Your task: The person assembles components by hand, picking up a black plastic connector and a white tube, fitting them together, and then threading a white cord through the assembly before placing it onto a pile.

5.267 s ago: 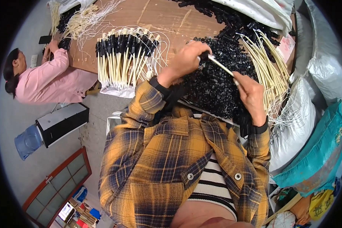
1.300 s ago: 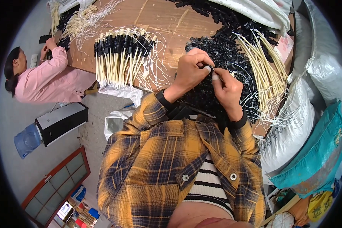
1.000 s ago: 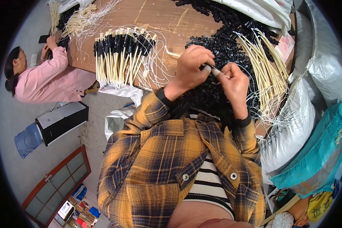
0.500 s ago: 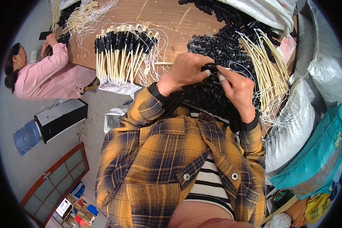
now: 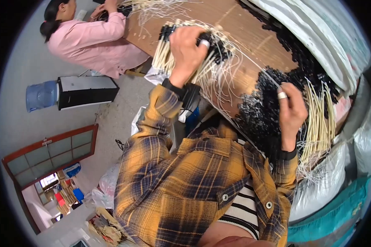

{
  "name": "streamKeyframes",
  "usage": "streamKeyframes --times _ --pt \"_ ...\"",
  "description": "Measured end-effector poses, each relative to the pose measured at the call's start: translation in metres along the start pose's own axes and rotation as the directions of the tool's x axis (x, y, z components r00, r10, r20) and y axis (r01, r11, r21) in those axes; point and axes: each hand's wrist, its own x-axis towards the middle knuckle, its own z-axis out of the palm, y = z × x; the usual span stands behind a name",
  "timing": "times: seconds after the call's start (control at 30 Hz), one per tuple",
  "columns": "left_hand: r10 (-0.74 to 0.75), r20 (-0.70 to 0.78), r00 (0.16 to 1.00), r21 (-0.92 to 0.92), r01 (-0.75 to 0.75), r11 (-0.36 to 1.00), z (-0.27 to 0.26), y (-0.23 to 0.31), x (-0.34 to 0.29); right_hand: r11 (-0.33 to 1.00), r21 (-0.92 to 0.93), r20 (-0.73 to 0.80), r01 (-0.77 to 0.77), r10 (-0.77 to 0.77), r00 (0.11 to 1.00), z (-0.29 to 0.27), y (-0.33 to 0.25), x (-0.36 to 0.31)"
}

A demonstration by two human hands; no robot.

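Note:
My left hand (image 5: pixel 186 51) is closed over the bundle of cream tubes with black connectors (image 5: pixel 164 51) on the wooden table, its thumb against a black connector (image 5: pixel 206 36). Part of that connector is hidden by the fingers. From near the bundle a thin white cord (image 5: pixel 257 62) runs taut to my right hand (image 5: pixel 293 109), which pinches it between thumb and fingers. White covers sit on my thumb tips. Below and beside the right hand spreads a heap of small black plastic parts (image 5: pixel 257 109). More cream tubes (image 5: pixel 319 119) with white cords lie to its right.
At the far left a person in a pink shirt (image 5: pixel 90 37) works at the same wooden table (image 5: pixel 251 37). White sacks (image 5: pixel 317 201) and a teal sack (image 5: pixel 325 228) crowd the right side. A water dispenser (image 5: pixel 88 92) stands on the floor at left.
My hands have parted: the left went over to the bundle with the black connector, while the right drew the white cord out to the right. The whole view has turned and shifted.

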Motion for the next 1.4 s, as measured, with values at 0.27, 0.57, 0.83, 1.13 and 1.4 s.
streamKeyframes --times 0.27,0.57,0.83,1.13,1.4 --pt "-0.706 0.147 0.693 0.1 0.699 0.708 0.015 -0.164 -0.015 0.996 0.072 0.363 0.048 -0.071 0.929 0.016 -0.005 -0.024" --pt "0.109 0.465 0.879 -0.475 0.143 0.869 0.062 0.074 -0.002 0.841 -0.214 -0.018 -0.497 0.506 0.863 -0.071 0.075 -0.016" --pt "0.565 0.587 0.581 -0.525 -0.258 0.811 0.188 0.171 0.01 0.53 -0.704 -0.042 -0.472 0.633 0.773 -0.124 0.128 -0.045" --pt "0.42 0.665 0.617 -0.337 -0.254 0.906 0.179 0.14 -0.005 0.788 -0.615 0.04 0.008 0.021 0.999 -0.116 0.117 -0.044" --pt "0.445 0.578 0.684 -0.433 -0.205 0.878 0.157 0.114 -0.001 0.865 -0.379 0.097 -0.328 0.39 0.916 -0.097 0.076 -0.04"
